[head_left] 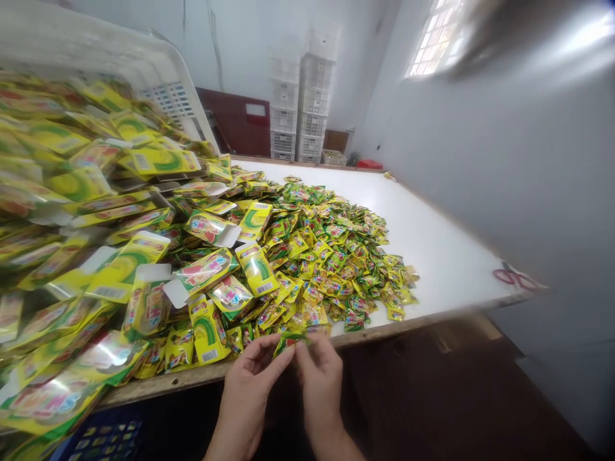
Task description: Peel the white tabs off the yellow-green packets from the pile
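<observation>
Head view: one small sachet [287, 344] sits between the fingertips of the left hand [250, 381] and right hand [321, 381], at the near table edge. Both hands nearly closed, thumb and fingers pinching it from either side; neither hand clearly nearer. Long axis appears to run left-right, bridging the two grips; fingers partly hide it. Sachet pile [331, 256] lies just beyond, far and slightly right; cartons [209, 272] to the left, nearer the left hand.
</observation>
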Tool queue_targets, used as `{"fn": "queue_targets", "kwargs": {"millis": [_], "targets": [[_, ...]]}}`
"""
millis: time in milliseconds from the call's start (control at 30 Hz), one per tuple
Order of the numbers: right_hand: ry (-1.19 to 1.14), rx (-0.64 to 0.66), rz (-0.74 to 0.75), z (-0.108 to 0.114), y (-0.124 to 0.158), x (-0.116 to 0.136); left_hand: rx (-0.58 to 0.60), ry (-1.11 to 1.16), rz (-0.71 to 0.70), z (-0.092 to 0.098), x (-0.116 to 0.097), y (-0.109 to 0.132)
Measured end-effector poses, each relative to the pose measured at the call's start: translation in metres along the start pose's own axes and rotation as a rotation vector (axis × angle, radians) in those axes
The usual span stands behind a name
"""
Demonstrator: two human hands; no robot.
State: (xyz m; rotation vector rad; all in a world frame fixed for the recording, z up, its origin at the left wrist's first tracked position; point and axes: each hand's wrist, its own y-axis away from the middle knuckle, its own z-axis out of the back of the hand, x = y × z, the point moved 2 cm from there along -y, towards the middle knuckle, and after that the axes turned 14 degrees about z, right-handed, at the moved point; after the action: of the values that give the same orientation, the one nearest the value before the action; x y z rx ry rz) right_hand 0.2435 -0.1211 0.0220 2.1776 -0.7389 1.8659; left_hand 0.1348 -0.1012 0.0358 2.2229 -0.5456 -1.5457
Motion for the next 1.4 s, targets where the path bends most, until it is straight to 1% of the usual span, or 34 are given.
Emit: {"fn": "queue_targets", "kwargs": {"millis": [67,133,233,300,333,367,400,467,500,533,567,633,667,700,733,767,800,867,900,933,967,1033,1067,1133,1167,1200,1267,1333,1400], "targets": [[0.045,0.019,0.028,-0.003,0.004,0.001,0.015,0.029,-0.015,0.005,-0.006,0.0],[0.104,0.059,0.011,-0.005,0.008,0.002,0.026,0.056,-0.009,0.01,-0.01,0.001],[0.177,0.194,-0.004,-0.003,0.012,0.005,0.058,0.025,0.014,0.015,-0.009,0.004],[0.248,0.277,0.064,0.0,0.014,0.009,0.042,-0.072,-0.056,0.018,-0.009,0.008],[0.282,0.297,0.091,0.002,0.015,0.01,0.043,-0.139,-0.105,0.019,-0.009,0.01],[0.298,0.308,0.084,0.004,0.015,0.011,0.062,-0.208,-0.147,0.021,-0.009,0.012],[0.292,0.313,0.039,0.005,0.015,0.011,0.102,-0.275,-0.176,0.024,-0.01,0.014],[0.228,0.303,-0.111,0.007,0.015,0.01,0.191,-0.389,-0.199,0.031,-0.013,0.015],[0.194,0.285,-0.174,0.007,0.014,0.009,0.165,-0.428,-0.216,0.036,-0.015,0.014],[0.173,0.259,-0.212,0.008,0.013,0.009,0.058,-0.466,-0.253,0.044,-0.019,0.011],[0.167,0.232,-0.224,0.008,0.011,0.008,-0.119,-0.511,-0.309,0.052,-0.023,0.007],[0.179,0.211,-0.211,0.008,0.009,0.007,-0.521,-0.648,-0.453,0.068,-0.034,-0.002],[0.184,0.229,-0.209,0.006,0.009,0.005,-0.667,-0.739,-0.525,0.074,-0.04,-0.007],[0.182,0.261,-0.215,0.004,0.01,0.003,-0.743,-0.833,-0.578,0.078,-0.044,-0.013],[0.17,0.3,-0.23,0.002,0.012,0.001,-0.759,-0.907,-0.606,0.082,-0.049,-0.019],[0.153,0.34,-0.248,0.0,0.015,-0.002,-0.749,-0.943,-0.6,0.086,-0.052,-0.024],[0.132,0.376,-0.266,-0.002,0.017,-0.004,-0.737,-0.941,-0.563,0.091,-0.055,-0.028],[0.089,0.433,-0.29,-0.004,0.021,-0.009,-0.71,-0.847,-0.435,0.104,-0.061,-0.029],[0.074,0.455,-0.294,-0.005,0.022,-0.01,-0.67,-0.758,-0.367,0.111,-0.064,-0.027],[0.069,0.461,-0.288,-0.005,0.021,-0.01,-0.599,-0.641,-0.302,0.117,-0.066,-0.023],[0.073,0.449,-0.273,-0.005,0.018,-0.01,-0.493,-0.505,-0.23,0.123,-0.069,-0.019],[0.094,0.392,-0.23,-0.006,0.008,-0.005,-0.235,-0.228,-0.069,0.129,-0.073,-0.008],[0.099,0.365,-0.202,-0.009,0.002,-0.002,-0.124,-0.131,0.017,0.13,-0.074,-0.001],[0.089,0.327,-0.141,-0.018,-0.012,0.008,0.036,-0.077,0.164,0.128,-0.072,0.011],[0.082,0.32,-0.108,-0.024,-0.019,0.014,0.085,-0.103,0.2,0.126,-0.07,0.016],[0.086,0.321,-0.07,-0.03,-0.025,0.02,0.117,-0.147,0.204,0.123,-0.066,0.02],[0.133,0.363,0.032,-0.042,-0.034,0.03,0.147,-0.239,0.15,0.116,-0.056,0.024],[0.223,0.47,0.18,-0.051,-0.037,0.039,0.147,-0.289,0.061,0.109,-0.044,0.027],[0.326,0.608,0.312,-0.054,-0.036,0.045,0.149,-0.303,-0.001,0.102,-0.032,0.029]]}}
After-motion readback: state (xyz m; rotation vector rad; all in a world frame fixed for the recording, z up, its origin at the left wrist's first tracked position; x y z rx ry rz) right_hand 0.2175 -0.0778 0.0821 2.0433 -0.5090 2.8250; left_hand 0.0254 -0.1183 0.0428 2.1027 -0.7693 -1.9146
